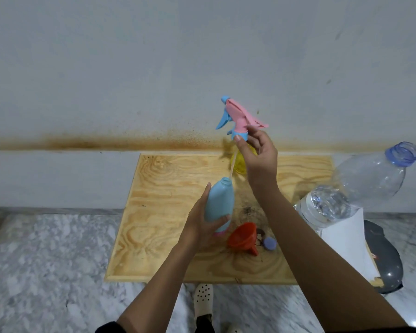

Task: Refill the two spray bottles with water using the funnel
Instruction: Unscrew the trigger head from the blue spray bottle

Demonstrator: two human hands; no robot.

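My left hand [202, 224] grips the light blue spray bottle [219, 203] above the wooden board [159, 212], its neck uncapped. My right hand [257, 155] holds the pink and blue spray head [238, 118] lifted above that bottle, and its thin dip tube [233, 165] still reaches down to the bottle's mouth. A yellow spray bottle [240, 162] stands on the board behind my right hand, mostly hidden. The orange funnel [244, 235] lies on its side on the board below my right forearm.
A large clear water bottle [360, 186], uncapped and partly full, stands at the board's right edge. Its blue cap [270, 243] lies beside the funnel. White paper [346, 239] and a dark grey object [384, 258] lie to the right. A wall rises close behind the board.
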